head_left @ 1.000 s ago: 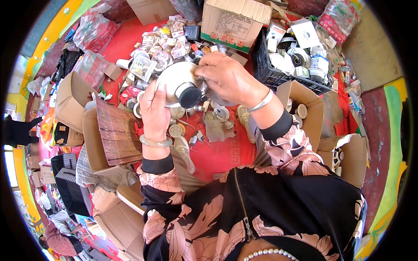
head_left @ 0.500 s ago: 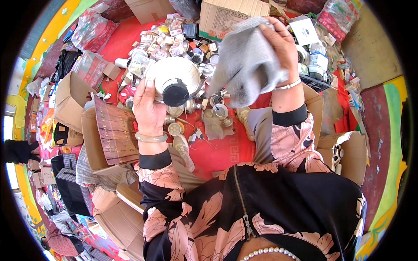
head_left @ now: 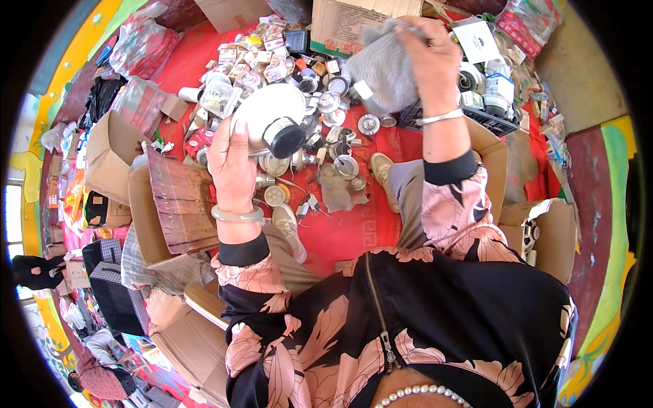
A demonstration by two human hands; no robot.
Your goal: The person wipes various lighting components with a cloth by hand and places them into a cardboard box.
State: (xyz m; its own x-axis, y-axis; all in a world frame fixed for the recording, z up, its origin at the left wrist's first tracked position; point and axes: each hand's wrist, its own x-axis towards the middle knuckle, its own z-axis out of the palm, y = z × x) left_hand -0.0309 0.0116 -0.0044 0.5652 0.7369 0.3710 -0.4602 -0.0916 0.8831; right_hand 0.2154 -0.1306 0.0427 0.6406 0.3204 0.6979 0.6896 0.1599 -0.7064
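Observation:
My left hand [head_left: 232, 166] grips a large white rounded lamp [head_left: 270, 112] from its left side, the thumb up along it. Its short black cylindrical end [head_left: 284, 138] points toward me and to the right. My right hand [head_left: 435, 68] is closed around a bunched grey cloth [head_left: 388, 71], which hangs down to the left of the fingers. The cloth is apart from the lamp. Beneath both hands, a heap of small lamps, fittings and little boxes [head_left: 272, 64] lies on the red floor covering [head_left: 326, 238].
Open cardboard boxes stand at my left [head_left: 146, 231] and right [head_left: 551, 238]. A black crate [head_left: 500, 126] of lamps is at the far right, a big carton [head_left: 360, 24] at the back. My shoes [head_left: 289, 231] flank the loose parts. Another person [head_left: 102, 377] is at the lower left.
The grey cloth has gone up and away from me with my right hand, bunching smaller. The lamp has turned a little, its black end shifting right. My left hand barely moved.

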